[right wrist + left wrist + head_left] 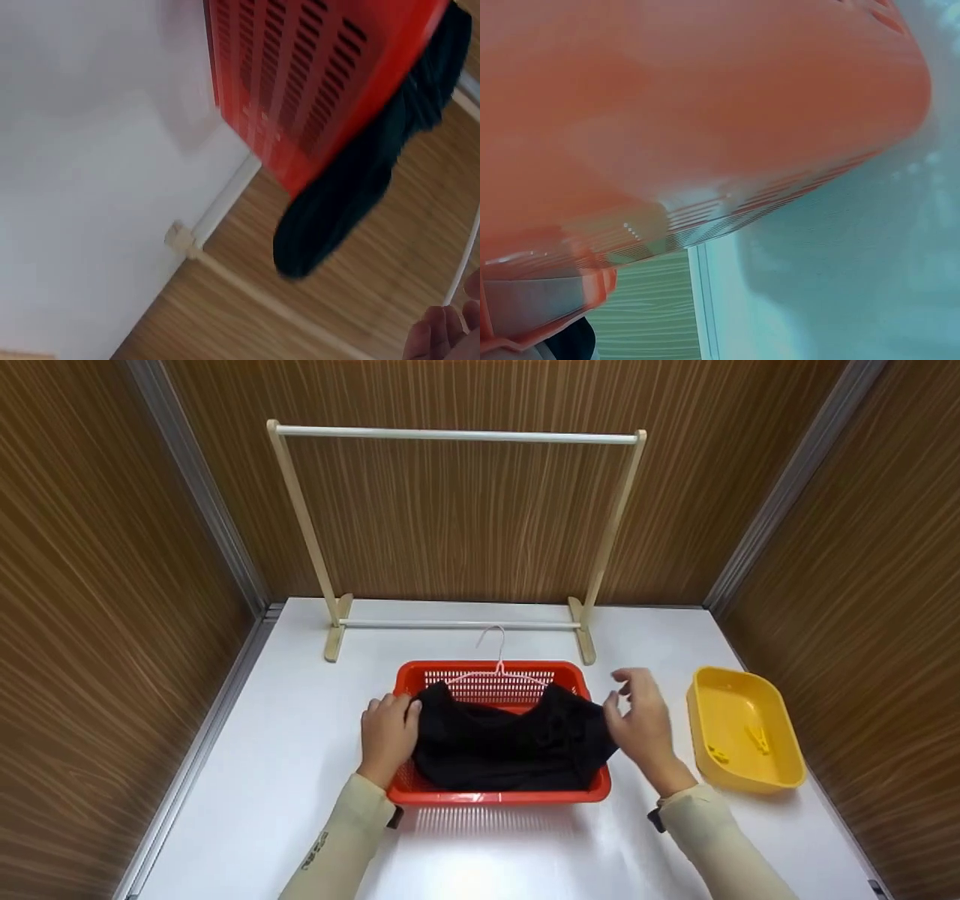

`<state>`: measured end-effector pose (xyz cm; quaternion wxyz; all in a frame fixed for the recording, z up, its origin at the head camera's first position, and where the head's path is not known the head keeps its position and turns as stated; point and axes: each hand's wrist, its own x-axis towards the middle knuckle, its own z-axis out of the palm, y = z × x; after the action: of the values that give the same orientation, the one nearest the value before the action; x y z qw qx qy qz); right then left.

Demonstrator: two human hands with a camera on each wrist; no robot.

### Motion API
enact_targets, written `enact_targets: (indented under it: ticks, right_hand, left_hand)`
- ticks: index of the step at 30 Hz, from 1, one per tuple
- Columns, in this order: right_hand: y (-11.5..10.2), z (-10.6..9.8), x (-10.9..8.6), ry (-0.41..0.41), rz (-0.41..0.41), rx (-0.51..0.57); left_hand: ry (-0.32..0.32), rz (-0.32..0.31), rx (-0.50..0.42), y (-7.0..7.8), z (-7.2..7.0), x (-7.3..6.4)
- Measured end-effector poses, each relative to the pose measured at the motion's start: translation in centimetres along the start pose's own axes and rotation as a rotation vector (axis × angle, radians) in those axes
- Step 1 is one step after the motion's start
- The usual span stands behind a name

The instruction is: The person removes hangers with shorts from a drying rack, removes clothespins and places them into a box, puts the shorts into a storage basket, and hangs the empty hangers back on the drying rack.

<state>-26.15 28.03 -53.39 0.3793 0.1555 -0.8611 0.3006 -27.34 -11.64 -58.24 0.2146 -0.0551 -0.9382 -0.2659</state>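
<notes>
A black shirt (510,742) lies across a red plastic basket (499,798), with a pink hanger (500,667) inside its shoulders and the hook pointing up. My left hand (388,735) lies over the left rim, thumb and fingers pinching the end of the shirt there; the left wrist view shows mostly the basket's outer wall (742,90). My right hand (641,724) is lifted just beside the right sleeve, fingers loosely bent and holding nothing. In the right wrist view that sleeve (337,202) hangs over the rim, apart from the fingers (439,334).
Behind the basket stands a wooden clothes rack (307,525) with a white top bar (457,434) and a lower bar. To the right is a yellow tray (724,697) with yellow clothespins (759,739). Wood-grain walls (90,585) enclose the white table (262,780).
</notes>
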Motion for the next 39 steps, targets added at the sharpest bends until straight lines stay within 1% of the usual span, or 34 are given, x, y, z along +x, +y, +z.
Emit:
enact_targets:
  ticks: [2, 5, 8, 12, 15, 19, 22, 25, 28, 33, 39]
  right_hand:
    - [-0.2, 0.9, -0.4, -0.056, -0.013, -0.003]
    - [-0.3, 2.1, -1.0, -0.141, -0.013, -0.018]
    - [-0.1, 3.1, -1.3, -0.203, -0.023, -0.05]
    - [0.2, 4.1, -1.7, -0.266, -0.037, -0.1]
    - [0.4, 4.5, -2.0, -0.309, 0.003, -0.131]
    - [0.4, 5.0, -2.3, -0.369, 0.088, -0.156]
    - [0.6, 5.5, -2.4, -0.383, 0.121, -0.177]
    - [0.8, 5.9, -2.5, -0.376, 0.133, -0.199]
    - [0.9, 6.0, -2.6, -0.378, 0.151, -0.203]
    - [0.8, 5.9, -2.7, -0.405, 0.188, -0.21]
    - [0.7, 6.1, -2.6, -0.416, 0.205, -0.212]
  left_hand:
    - [-0.005, -0.003, -0.001, 0.0, 0.0, 0.0]
    - [-0.01, -0.006, 0.002, 0.0, 0.0, 0.0]
    - [-0.009, -0.005, 0.002, -0.1, 0.1, 0.1]
    - [-0.01, -0.006, 0.001, 0.0, 0.1, 0.0]
    - [-0.006, -0.004, 0.003, 0.1, 0.2, 0.0]
    - [0.003, -0.001, 0.006, 0.1, 0.2, 0.0]
    - [0.008, 0.001, 0.013, 0.0, 0.2, 0.0]
    - [0.01, 0.001, 0.015, 0.0, 0.1, 0.1]
    - [0.007, -0.002, 0.017, 0.0, 0.1, 0.0]
    - [-0.005, -0.002, 0.019, 0.0, 0.2, 0.1]
    - [-0.018, -0.005, 0.019, -0.1, 0.0, 0.1]
